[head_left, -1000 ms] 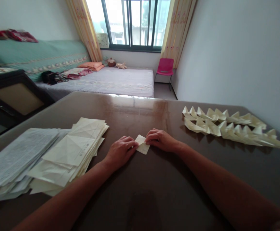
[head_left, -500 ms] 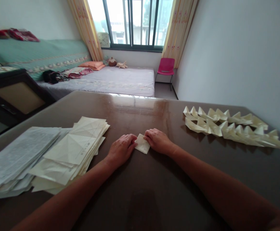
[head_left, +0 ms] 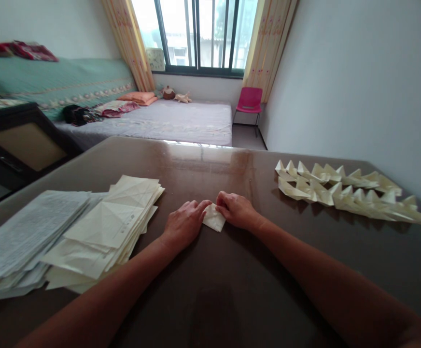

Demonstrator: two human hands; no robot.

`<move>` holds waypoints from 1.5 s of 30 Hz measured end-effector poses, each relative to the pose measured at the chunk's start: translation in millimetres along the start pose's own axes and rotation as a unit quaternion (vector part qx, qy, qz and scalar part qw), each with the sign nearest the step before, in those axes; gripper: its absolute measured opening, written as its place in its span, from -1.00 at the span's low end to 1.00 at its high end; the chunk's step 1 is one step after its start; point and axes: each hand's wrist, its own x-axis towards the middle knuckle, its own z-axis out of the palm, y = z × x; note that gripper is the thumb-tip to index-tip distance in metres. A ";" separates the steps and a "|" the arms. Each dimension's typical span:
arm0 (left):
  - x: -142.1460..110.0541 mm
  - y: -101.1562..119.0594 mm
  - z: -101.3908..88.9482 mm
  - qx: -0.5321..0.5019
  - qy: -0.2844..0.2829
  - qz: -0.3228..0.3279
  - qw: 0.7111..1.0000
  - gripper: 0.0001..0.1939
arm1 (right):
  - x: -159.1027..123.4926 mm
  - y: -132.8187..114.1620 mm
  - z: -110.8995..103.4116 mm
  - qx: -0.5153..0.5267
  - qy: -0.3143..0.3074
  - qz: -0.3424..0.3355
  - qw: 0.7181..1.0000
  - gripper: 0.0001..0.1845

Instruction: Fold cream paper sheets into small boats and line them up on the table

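A small folded piece of cream paper (head_left: 215, 220) lies on the brown table (head_left: 210, 270) between my hands. My left hand (head_left: 186, 218) is closed on its left side, index finger reaching over the upper edge. From the right, my right hand (head_left: 235, 209) pinches the paper's upper right edge between thumb and fingers. To the left lies a stack of creased cream paper sheets (head_left: 105, 227), some with printing. Rows of folded cream paper pieces with pointed tips (head_left: 326, 193) stand on the right of the table.
A pile of printed white sheets (head_left: 29, 232) lies at the far left, beside the cream stack. Behind the table are a bed (head_left: 189, 118), a pink chair (head_left: 250, 100) and a window (head_left: 199, 34). A dark cabinet (head_left: 25, 145) stands at the left.
My left index finger has moved up and right onto the paper's upper edge. My right fingers have curled in more at the top, and the paper's upper corner is now covered.
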 end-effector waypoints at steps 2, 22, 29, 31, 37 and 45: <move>-1.1 0.8 -0.2 0.020 -0.001 0.002 1.000 -0.70 | 0.3 -1.0 -0.8 -0.001 -0.003 0.003 1.000 -0.86; -13.5 11.7 -15.5 0.135 -0.015 0.135 0.981 -0.70 | -45.8 -28.1 -28.9 -0.219 -0.046 -0.092 0.970 -0.64; -13.0 13.4 -15.9 0.140 -0.019 0.129 0.981 -0.67 | -50.8 -32.5 -18.1 -0.231 -0.116 -0.027 0.966 -0.47; -12.9 13.2 -16.2 0.141 -0.020 0.130 0.981 -0.66 | -50.5 -31.5 -19.1 -0.239 -0.128 -0.015 0.963 -0.46; -18.1 14.6 -17.5 0.166 -0.016 0.128 0.978 -0.69 | -49.5 -29.8 -25.1 -0.241 -0.131 -0.010 0.962 -0.48; -20.5 15.2 -20.4 0.168 -0.010 0.116 0.979 -0.74 | -28.2 -8.8 -27.1 -0.142 0.002 -0.033 0.989 -0.75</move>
